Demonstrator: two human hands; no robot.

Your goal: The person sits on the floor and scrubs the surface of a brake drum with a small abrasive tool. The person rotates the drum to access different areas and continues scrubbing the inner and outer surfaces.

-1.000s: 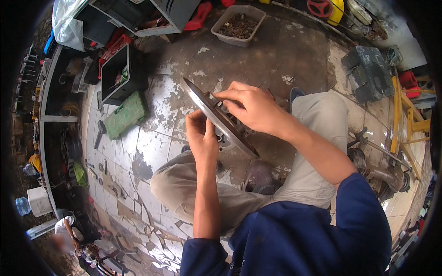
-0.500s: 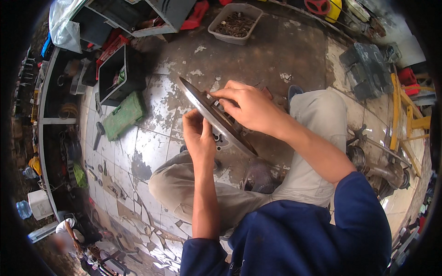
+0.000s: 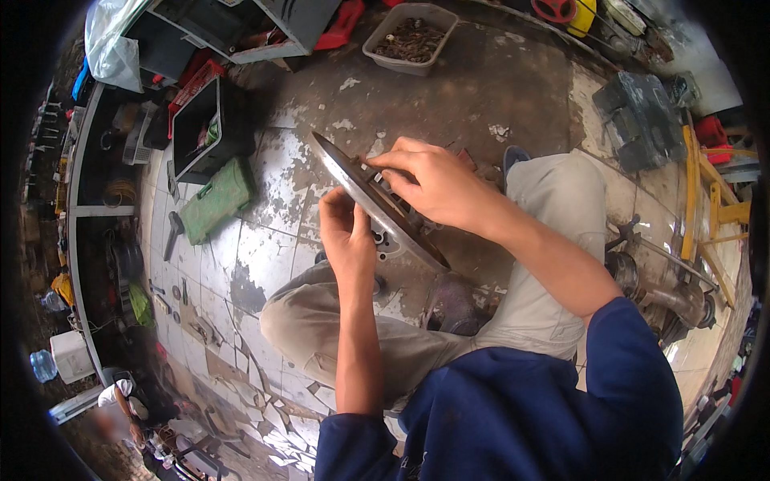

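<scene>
Cracked tile floor (image 3: 265, 256), cluttered: green case (image 3: 215, 200) and black bin (image 3: 200, 128) at left. Metal disc (image 3: 377, 204) is held tilted above the knees, left hand (image 3: 349, 232) clenched on its near face, right hand (image 3: 437, 184) gripping the rim.

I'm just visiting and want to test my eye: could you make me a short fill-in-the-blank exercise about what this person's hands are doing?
1. Both hands hold a round metal ____, tilted on edge.
2. The right hand lies on the disc's upper side; the ____ hand grips it from below.
3. The case on the floor, left of the disc, is ____ in colour.
4. The tray at the top holds rusty ____ bits.

Missing words: disc; left; green; metal
</scene>
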